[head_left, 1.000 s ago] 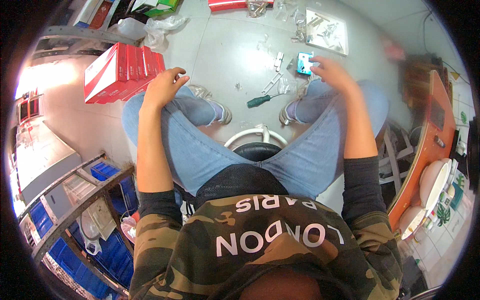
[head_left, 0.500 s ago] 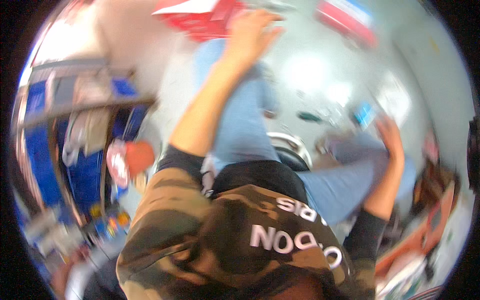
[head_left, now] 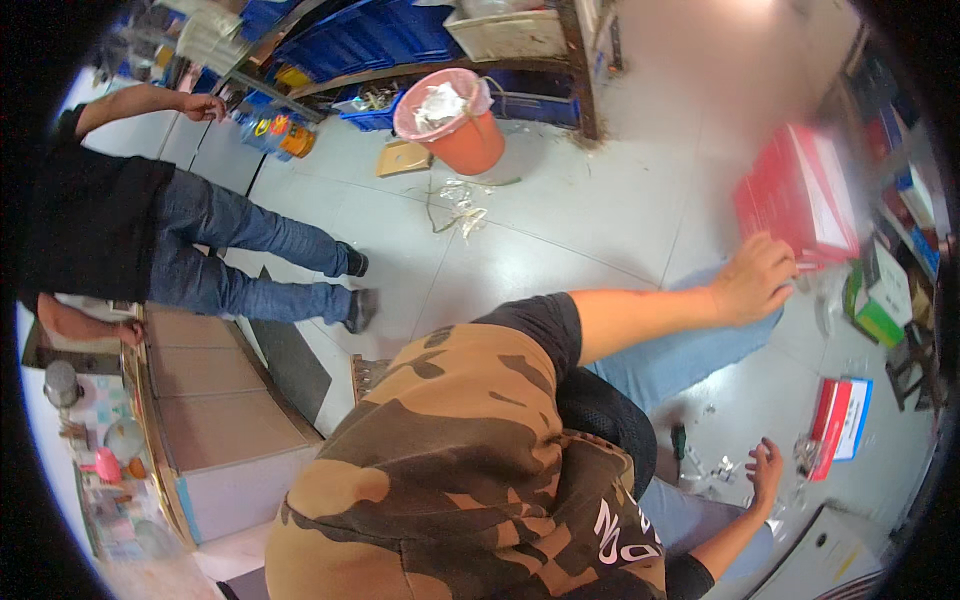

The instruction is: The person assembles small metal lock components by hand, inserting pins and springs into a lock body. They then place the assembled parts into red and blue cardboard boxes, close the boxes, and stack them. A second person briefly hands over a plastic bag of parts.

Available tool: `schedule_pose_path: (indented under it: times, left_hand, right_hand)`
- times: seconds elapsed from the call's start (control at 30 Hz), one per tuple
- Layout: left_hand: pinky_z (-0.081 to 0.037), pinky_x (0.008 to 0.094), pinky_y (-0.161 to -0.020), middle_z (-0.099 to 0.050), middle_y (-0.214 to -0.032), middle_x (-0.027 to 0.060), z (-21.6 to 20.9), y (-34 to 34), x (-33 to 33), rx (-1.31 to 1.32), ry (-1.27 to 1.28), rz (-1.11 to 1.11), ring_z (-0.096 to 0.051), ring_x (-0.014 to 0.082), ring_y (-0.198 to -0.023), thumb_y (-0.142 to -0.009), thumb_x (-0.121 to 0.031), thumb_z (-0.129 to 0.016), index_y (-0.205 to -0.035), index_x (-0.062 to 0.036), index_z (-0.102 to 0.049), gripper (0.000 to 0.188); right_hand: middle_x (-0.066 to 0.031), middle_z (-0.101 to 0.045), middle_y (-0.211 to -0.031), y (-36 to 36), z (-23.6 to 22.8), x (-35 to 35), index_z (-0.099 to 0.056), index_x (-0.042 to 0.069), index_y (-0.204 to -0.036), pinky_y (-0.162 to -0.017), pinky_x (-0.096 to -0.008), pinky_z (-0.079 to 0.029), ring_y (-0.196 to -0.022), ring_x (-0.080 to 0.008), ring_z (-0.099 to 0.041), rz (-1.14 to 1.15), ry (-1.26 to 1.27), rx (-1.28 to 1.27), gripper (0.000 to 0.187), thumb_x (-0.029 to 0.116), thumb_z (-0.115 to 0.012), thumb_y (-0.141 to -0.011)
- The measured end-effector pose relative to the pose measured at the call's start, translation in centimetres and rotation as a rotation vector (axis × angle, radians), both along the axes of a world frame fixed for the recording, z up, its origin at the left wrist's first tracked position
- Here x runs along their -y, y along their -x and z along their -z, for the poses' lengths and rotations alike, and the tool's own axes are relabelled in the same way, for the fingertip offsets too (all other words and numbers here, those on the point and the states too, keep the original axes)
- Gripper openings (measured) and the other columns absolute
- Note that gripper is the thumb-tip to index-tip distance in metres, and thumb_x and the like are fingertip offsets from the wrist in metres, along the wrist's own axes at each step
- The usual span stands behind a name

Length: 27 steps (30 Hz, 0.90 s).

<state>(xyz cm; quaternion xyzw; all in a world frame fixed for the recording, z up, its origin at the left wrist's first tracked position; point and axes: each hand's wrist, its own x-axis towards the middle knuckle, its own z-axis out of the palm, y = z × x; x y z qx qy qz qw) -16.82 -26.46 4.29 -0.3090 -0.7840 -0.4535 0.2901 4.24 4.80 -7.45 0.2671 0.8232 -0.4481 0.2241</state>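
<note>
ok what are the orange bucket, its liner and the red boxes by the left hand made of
Orange bucket: probably plastic, smooth with a faint sheen. Liner: likely thin plastic, translucent, wrinkled at the rim. Red boxes: seemingly card, flat panels and straight edges, finish blurred.

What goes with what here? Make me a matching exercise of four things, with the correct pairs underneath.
Things:
1. Bucket
2. Left hand
3. Screwdriver
4. Right hand

Place or colour:
A. beside the loose small parts
B. orange
C. by the red boxes
D. dark green at the handle

Pairs: 1-B, 2-C, 3-D, 4-A
</note>
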Motion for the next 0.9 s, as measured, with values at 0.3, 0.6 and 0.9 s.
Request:
schedule_pose_path:
  times: [0.3, 0.6, 0.9]
  left_hand:
    - [-0.033, 0.0405, -0.087, -0.048, -0.084, 0.0097, 0.2, 0.1, -0.4, 0.064, -0.022, 0.019, -0.047, 0.0256, -0.087, -0.067, -0.007, -0.057, -0.076, -0.0054, -0.055, 0.009]
    - [-0.037, 0.0419, -0.078, -0.053, -0.074, 0.0126, 1.2, -0.8, -2.9, 0.076, 0.294, 0.008, -0.052, 0.0296, -0.083, -0.065, -0.007, -0.052, -0.071, -0.0041, -0.057, 0.009]
    - [-0.039, 0.0344, -0.085, -0.05, -0.104, 0.0127, -2.4, 0.7, -2.0, 0.268, 0.388, 0.384, -0.049, 0.0276, -0.098, -0.075, -0.004, -0.055, -0.092, -0.0023, -0.057, 0.018]
  right_hand:
    - [-0.009, -0.06, -0.08, -2.2, 1.8, 0.4, -0.048, 0.008, -0.116, -0.043, -0.0281, -0.043, -0.056, -0.0163, -0.057, 0.031, -0.047, 0.151, 0.037, 0.027, -0.051, -0.085]
    - [-0.0123, -0.062, -0.081, -7.9, 0.6, 1.6, -0.056, 0.0, -0.105, -0.061, -0.0347, -0.048, -0.07, -0.0208, -0.06, -0.105, -0.311, -0.123, 0.032, 0.018, -0.057, -0.079]
    - [-0.0147, -0.062, -0.089, -9.0, -9.4, -3.8, -0.059, 0.006, -0.103, -0.073, -0.0362, -0.045, -0.082, -0.0272, -0.059, 0.318, -0.514, -0.184, 0.032, 0.027, -0.054, -0.079]
